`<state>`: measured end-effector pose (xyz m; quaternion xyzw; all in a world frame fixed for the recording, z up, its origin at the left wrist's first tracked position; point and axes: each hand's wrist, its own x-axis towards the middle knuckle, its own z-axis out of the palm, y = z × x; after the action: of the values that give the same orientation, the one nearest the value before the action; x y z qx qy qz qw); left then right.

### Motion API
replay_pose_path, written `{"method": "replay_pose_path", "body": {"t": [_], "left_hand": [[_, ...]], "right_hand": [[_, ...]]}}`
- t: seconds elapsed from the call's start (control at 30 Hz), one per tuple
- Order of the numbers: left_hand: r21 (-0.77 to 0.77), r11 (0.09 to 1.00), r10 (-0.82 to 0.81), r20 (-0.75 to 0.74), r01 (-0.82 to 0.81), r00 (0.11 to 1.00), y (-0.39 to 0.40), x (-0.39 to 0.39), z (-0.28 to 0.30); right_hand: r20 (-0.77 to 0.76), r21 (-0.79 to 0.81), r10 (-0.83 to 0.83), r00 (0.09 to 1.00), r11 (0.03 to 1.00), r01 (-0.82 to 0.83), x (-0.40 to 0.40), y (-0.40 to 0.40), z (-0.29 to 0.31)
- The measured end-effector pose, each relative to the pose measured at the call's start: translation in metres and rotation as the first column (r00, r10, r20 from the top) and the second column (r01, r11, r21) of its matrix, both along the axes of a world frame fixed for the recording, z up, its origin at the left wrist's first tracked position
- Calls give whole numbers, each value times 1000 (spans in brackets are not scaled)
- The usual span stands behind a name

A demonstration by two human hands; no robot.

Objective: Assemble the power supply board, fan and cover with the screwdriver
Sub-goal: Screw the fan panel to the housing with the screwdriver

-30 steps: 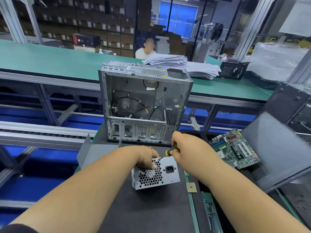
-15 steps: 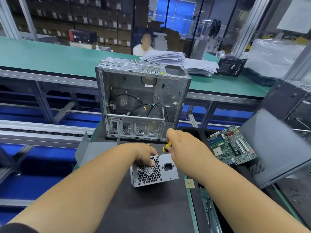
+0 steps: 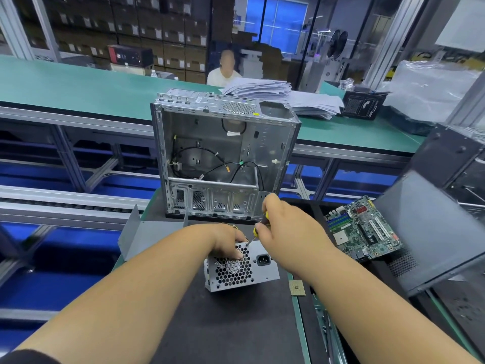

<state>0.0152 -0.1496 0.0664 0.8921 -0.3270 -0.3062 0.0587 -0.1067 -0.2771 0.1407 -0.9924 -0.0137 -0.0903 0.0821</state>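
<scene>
Our left hand [image 3: 231,240] grips the supply [image 3: 241,269]; our right hand [image 3: 283,232] pinches the screwdriver [image 3: 258,229]. The stiff, heavyish box is probably best held by its edges.

A small grey metal power supply box [image 3: 242,269] with a honeycomb grille is seen on the dark mat of the desk [image 3: 231,324]. Its top left edge is gripped by the left hand [image 3: 227,239]. A yellow-and-black-handled screwdriver [image 3: 258,228] is held in the right hand [image 3: 284,231], its tip set at the box's top edge. An open silver metal computer case [image 3: 223,158] is stood upright just beyond. A green circuit board [image 3: 363,229] is laid to the right, and a small square processor chip [image 3: 297,288] near the box's right side.
</scene>
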Motion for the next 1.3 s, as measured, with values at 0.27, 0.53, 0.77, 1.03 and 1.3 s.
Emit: {"method": "replay_pose_path", "body": {"t": [0.27,0.53,0.77,1.03,1.3], "left_hand": [[-14,1000,26,-17,-26,1000,0,0,0],[-6,999,48,-33,-48,998,0,2,-2],[-4,1000,27,-16,-27,1000,1,1,-2],[4,997,71,11,-71,997,1,-4,0],[47,995,85,59,-88,995,2,-1,-2]], "right_hand": [[42,88,67,997,994,-71,0,-14,-4],[105,-52,-25,994,998,30,5,-7,-13],[-5,131,90,996,987,-88,3,-6,-6],[68,144,-13,998,990,3,12,-9,-13],[115,142,-12,993,990,-5,16,-12,-21]]}}
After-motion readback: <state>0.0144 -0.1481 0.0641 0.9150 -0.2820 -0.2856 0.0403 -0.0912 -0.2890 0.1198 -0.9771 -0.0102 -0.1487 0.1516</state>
